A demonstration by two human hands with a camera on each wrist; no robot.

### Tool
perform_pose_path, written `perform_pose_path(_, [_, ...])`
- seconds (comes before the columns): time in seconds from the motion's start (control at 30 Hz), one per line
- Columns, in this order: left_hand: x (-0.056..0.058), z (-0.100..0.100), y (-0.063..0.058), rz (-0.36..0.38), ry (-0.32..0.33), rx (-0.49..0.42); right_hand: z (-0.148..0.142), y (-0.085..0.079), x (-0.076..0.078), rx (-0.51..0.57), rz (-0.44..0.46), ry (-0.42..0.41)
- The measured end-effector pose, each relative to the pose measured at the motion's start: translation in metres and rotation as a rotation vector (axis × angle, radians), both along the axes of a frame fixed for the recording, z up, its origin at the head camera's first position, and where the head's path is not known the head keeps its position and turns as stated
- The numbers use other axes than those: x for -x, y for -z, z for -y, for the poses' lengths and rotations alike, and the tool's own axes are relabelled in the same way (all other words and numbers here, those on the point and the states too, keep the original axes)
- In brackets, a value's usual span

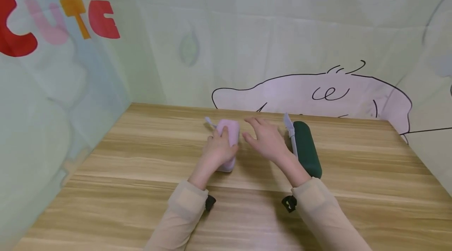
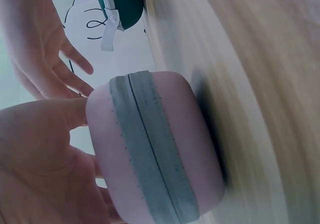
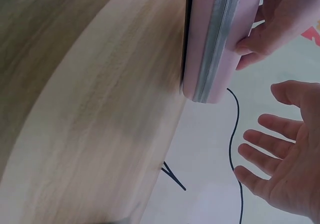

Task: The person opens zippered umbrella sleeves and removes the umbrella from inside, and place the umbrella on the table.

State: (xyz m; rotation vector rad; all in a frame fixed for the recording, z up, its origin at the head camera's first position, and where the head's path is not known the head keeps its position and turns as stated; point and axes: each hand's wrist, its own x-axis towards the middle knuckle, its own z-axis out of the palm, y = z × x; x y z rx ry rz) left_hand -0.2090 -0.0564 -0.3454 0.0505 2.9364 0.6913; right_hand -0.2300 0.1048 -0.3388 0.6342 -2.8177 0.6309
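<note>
A pink zippered case [image 1: 233, 127] lies on the wooden table, its long side running away from me. From above, my left hand [image 1: 216, 152] grips it, with the thumb on the side facing the right hand and the fingers across the top and far side. In the left wrist view, a grey zipper band [image 2: 150, 144] runs around the case and looks closed. My right hand [image 1: 267, 140] hovers just right of the pink case, fingers spread and holding nothing. Beyond that hand, a dark green zippered case [image 1: 307, 147] lies near the right forearm.
A pale pull tab [image 1: 288, 121] sticks up at the green case's far end; another tab [image 1: 209, 120] shows beside the pink case. Behind the table [image 1: 141, 157] hangs a printed cloth backdrop [image 1: 169, 47] with coloured letters and a line drawing.
</note>
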Motion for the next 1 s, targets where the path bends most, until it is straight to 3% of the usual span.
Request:
perform_pose_path(0.33, [0.002,0.007,-0.004,0.050,-0.017,-0.010,0.018,0.001,0.012,0.019,0.089,-0.041])
perform_pose_path(1.0, [0.004,0.009,-0.007,0.077,0.003,-0.033,0.035,-0.001,0.033,0.049,0.099,-0.112])
